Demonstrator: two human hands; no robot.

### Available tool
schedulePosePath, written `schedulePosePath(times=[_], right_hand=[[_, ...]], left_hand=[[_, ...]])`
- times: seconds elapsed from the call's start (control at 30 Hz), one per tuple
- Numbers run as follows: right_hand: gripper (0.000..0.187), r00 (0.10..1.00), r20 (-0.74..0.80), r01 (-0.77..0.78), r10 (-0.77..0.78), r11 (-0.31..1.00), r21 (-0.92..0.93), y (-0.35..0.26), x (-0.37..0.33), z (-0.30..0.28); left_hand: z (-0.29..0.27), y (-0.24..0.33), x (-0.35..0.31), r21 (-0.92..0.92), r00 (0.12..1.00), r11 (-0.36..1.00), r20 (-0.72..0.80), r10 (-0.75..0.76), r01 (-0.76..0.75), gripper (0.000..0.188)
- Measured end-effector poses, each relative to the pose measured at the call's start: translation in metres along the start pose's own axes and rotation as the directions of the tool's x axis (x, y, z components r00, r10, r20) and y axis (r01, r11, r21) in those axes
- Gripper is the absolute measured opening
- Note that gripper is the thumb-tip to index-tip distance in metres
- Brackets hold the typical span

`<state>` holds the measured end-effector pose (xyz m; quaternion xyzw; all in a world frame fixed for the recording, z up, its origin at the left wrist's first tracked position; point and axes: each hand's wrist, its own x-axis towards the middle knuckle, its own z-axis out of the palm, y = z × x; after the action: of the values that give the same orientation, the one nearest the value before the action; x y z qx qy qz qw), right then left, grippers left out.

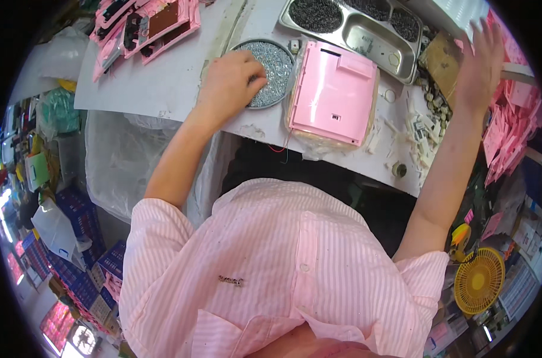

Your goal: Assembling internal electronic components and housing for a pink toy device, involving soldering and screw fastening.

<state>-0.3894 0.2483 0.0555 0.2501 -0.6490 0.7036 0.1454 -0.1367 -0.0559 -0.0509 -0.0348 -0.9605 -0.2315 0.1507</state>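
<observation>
My left hand point(232, 83) rests at the rim of a round dish point(252, 108) filled with small silvery metal pieces, probably screws point(274, 71). Its fingers are curled down over the pieces, and whatever may be between them is hidden. A pink plastic housing point(328, 92) lies right of the dish on a pad wrapped in clear plastic; neither hand touches it. At the far right my right hand point(483, 65) is stretched out with fingers apart, beside a heap of pink plastic parts point(510, 119). I see nothing held in it.
A metal compartment tray point(372, 45) with dark small pieces stands at the back. White small parts point(423, 134) and a brown cardboard piece point(441, 62) lie to its right. More pink housings point(157, 30) are piled back left. A yellow fan point(479, 280) stands lower right.
</observation>
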Motion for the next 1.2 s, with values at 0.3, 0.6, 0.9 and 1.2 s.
schedulePosePath(times=[0.3,0.6,0.9,1.2], right_hand=[[0.032,0.922,0.305,-0.219,0.238,0.971,-0.096,-0.025,0.016,0.074],[0.038,0.896,0.443,-0.299,-0.028,0.701,0.648,-0.072,-0.123,0.065],[0.031,0.89,0.453,-0.28,-0.061,0.709,0.647,-0.069,-0.131,0.067],[0.032,0.899,0.437,-0.28,-0.004,0.763,0.583,-0.053,-0.142,0.059]], left_hand=[[0.001,0.001,0.003,0.042,0.991,0.991,0.019,-0.129,0.128,0.013],[0.018,0.101,0.002,-0.404,0.99,0.904,-0.099,0.104,-0.136,0.004],[0.023,0.107,0.004,-0.547,0.994,0.832,-0.093,0.051,-0.094,0.011],[0.011,0.067,0.008,-0.191,0.981,0.982,-0.193,-0.033,-0.004,0.02]])
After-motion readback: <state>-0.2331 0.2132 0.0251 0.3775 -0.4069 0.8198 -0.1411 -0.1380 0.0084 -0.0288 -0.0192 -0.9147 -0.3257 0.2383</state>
